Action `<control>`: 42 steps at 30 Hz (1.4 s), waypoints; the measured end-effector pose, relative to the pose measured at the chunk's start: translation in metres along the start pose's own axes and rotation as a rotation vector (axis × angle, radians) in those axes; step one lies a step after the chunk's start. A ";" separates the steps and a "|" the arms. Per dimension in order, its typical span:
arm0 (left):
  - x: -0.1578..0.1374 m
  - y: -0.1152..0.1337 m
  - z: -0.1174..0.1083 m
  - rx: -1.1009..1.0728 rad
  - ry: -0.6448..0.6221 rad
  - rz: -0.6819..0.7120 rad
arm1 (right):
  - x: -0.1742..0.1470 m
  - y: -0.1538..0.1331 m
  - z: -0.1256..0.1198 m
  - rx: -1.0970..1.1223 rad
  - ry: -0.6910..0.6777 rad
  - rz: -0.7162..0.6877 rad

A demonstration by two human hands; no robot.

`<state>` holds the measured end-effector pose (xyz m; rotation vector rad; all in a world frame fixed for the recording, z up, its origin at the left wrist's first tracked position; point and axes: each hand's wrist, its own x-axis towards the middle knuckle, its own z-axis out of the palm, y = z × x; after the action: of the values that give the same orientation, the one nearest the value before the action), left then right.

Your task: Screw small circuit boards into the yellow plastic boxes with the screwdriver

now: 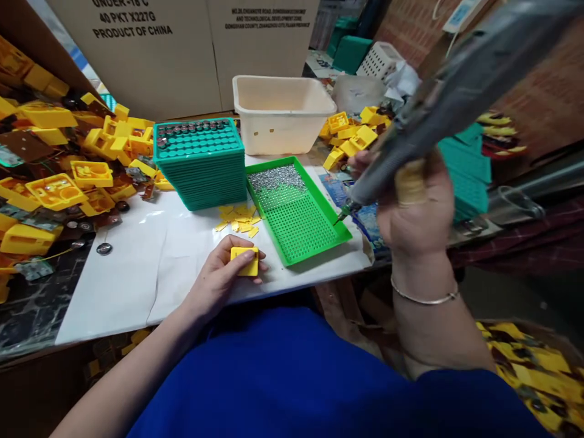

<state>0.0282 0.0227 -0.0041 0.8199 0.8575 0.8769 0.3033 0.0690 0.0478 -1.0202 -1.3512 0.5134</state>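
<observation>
My left hand (223,267) is closed around a small yellow plastic case (249,265), the thumb lying across its face, above the front of the white table. My right hand (417,210) grips a grey electric screwdriver (401,137), raised and tilted, its bit pointing down over the right edge of a green perforated tray (303,228). Many small silver screws (278,178) lie in the tray's far end. Small flat yellow pieces (239,219) are scattered on the table just left of the tray.
A stack of teal trays (205,176) with round metal parts on top stands left of the green tray. Behind is a white bin (285,115). Yellow casings (55,191) heap at left, more (358,137) behind right. A large carton (155,67) closes the back.
</observation>
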 end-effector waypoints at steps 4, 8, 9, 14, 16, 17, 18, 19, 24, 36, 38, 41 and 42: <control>0.009 -0.001 0.005 -0.002 0.027 -0.044 | 0.027 0.006 0.024 0.206 -0.129 0.013; 0.011 -0.002 0.004 0.013 0.044 -0.056 | 0.036 0.010 0.072 0.309 -0.193 0.136; 0.011 -0.002 0.003 0.016 0.048 -0.056 | 0.037 0.012 0.084 0.329 -0.199 0.144; 0.012 -0.004 -0.001 0.023 0.051 -0.041 | 0.035 0.029 0.121 0.377 -0.242 0.174; 0.012 -0.004 -0.001 0.015 0.041 -0.044 | 0.034 0.033 0.125 0.376 -0.252 0.196; 0.013 -0.004 -0.001 0.010 0.037 -0.046 | 0.034 0.035 0.126 0.356 -0.248 0.210; 0.013 -0.004 -0.001 0.005 0.036 -0.050 | 0.033 0.037 0.127 0.328 -0.234 0.219; 0.013 -0.003 0.000 0.002 0.036 -0.054 | 0.032 0.038 0.127 0.295 -0.217 0.228; 0.013 -0.002 0.001 0.003 0.050 -0.068 | 0.031 0.042 0.127 0.215 -0.208 0.224; 0.014 -0.005 -0.002 -0.082 0.053 -0.054 | 0.031 0.034 0.128 0.208 -0.184 0.191; 0.015 -0.005 -0.002 -0.127 0.061 -0.066 | 0.034 0.032 0.126 0.276 -0.162 0.146; 0.015 -0.005 -0.002 -0.145 0.079 -0.072 | 0.032 0.015 0.120 0.283 -0.152 0.076; 0.015 -0.006 -0.002 -0.144 0.080 -0.069 | 0.029 0.006 0.118 0.257 -0.167 0.072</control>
<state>0.0342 0.0343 -0.0138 0.6303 0.8770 0.9045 0.1984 0.1307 0.0475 -0.8308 -1.3576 0.8194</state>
